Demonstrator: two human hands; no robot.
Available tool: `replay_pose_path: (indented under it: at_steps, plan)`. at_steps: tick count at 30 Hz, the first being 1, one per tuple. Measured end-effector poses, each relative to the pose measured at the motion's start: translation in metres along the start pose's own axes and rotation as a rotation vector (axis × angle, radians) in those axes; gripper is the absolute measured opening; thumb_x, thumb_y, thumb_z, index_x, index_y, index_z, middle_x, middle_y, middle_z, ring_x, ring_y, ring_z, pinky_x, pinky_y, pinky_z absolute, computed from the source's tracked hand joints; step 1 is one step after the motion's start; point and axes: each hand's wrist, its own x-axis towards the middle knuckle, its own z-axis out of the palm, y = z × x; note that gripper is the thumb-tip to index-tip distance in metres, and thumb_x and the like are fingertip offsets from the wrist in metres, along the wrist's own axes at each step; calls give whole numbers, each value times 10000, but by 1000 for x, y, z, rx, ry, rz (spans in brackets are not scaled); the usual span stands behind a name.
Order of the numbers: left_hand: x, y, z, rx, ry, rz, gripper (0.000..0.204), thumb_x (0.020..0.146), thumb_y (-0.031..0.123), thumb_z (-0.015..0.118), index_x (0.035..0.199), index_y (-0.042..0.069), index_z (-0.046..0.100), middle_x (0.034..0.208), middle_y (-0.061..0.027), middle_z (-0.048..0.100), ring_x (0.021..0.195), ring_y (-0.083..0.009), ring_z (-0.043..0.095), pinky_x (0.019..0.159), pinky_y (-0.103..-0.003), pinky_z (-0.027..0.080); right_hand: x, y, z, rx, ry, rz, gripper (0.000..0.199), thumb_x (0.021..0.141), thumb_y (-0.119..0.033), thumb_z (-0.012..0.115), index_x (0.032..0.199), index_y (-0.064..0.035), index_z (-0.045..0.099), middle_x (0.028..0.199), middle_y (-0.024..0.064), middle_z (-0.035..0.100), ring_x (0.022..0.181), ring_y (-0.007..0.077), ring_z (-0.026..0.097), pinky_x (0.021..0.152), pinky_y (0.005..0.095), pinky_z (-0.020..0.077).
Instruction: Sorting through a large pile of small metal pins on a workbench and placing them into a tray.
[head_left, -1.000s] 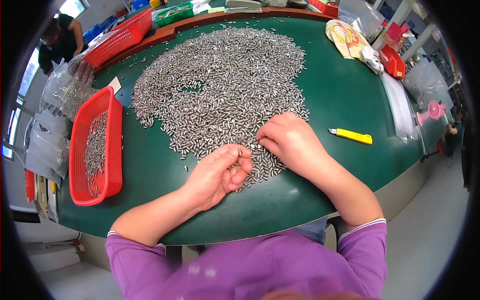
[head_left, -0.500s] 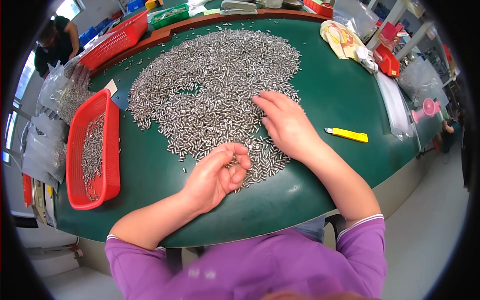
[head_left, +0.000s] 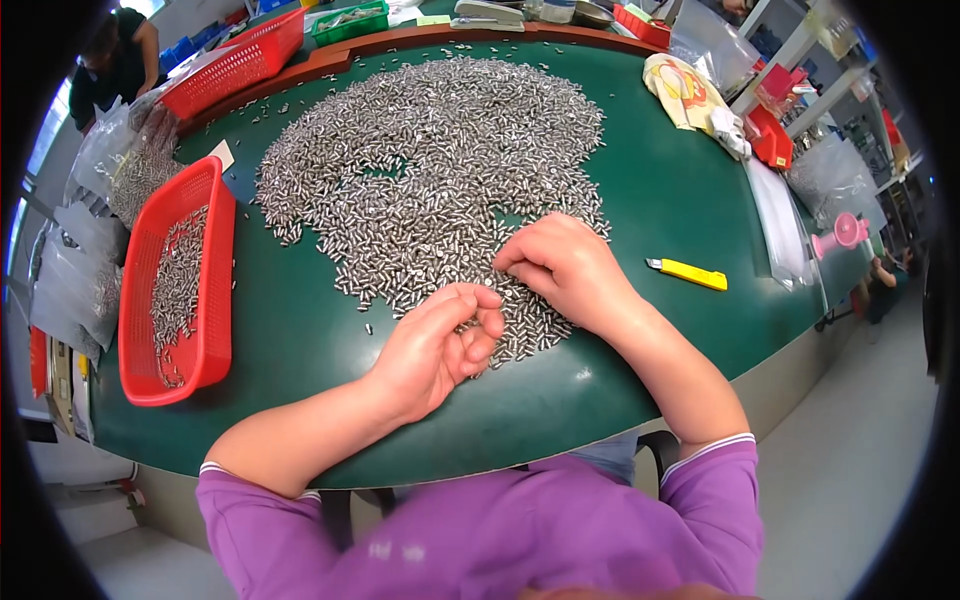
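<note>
The green desk [head_left: 690, 210] curves across the lower centre. Over it the left hand [head_left: 435, 338] is loosely curled, the right hand [head_left: 562, 265] pinched; whether either holds anything, I cannot tell. The heap of small metal pieces [head_left: 440, 125] spreads to upper centre, below a brown rim [head_left: 420, 38]; beyond, upper left, a co-worker [head_left: 113, 72] leans forward.

It was a workshop of the factory sort: a heap of metal parts [head_left: 430, 130] covered much of a green table [head_left: 660, 200], with a red basket [head_left: 214, 320], a cutter [head_left: 692, 274], filled bags [head_left: 72, 265] and a stooping co-worker [head_left: 112, 72] around it.
</note>
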Motion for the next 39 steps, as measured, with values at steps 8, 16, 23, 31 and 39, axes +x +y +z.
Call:
replay_pose_path:
  at_steps: [8, 16, 23, 31, 39]
  plan:
    - [0, 2, 2, 21, 16, -1, 187, 986, 179, 474, 1117, 48, 505, 897, -35, 564, 662, -110, 457, 572, -240, 371, 1, -11, -8, 228, 93, 81, 320, 774, -21, 701, 1082, -110, 686, 944, 20, 713, 967, 185, 627, 884, 338, 468]
    - [2, -1, 3, 98, 24, 7, 193, 982, 196, 538, 1133, 89, 482, 881, -14, 555, 656, -79, 454, 568, -225, 381, -5, -26, -8, 338, 52, -34, 452, 746, -29, 717, 1190, -84, 646, 1141, 74, 666, 1136, 250, 587, 947, 382, 466]
    - [4, 1, 2, 26, -32, 40, 173, 1015, 227, 465, 1042, 75, 543, 867, -25, 573, 651, -99, 473, 550, -226, 382, -7, 0, -2, -25, 33, 41, 317, 770, -115, 705, 1084, -88, 668, 1085, 67, 644, 1082, 281, 558, 922, 408, 454]
    - [2, 0, 2, 52, -24, 50, 204, 1020, 225, 434, 1083, 61, 537, 905, -53, 581, 671, -123, 492, 564, -237, 396, -2, -2, 1, -52, 28, 23, 164, 756, -113, 706, 919, -120, 684, 918, 31, 649, 932, 253, 588, 814, 388, 459]
    - [3, -1, 3, 93, -17, 71, 206, 1001, 215, 488, 1138, 62, 488, 915, -42, 572, 703, -105, 495, 585, -237, 407, -1, -25, -6, 213, 214, -124, 296, 739, -103, 738, 1030, -148, 710, 884, -4, 667, 872, 208, 624, 757, 367, 483]
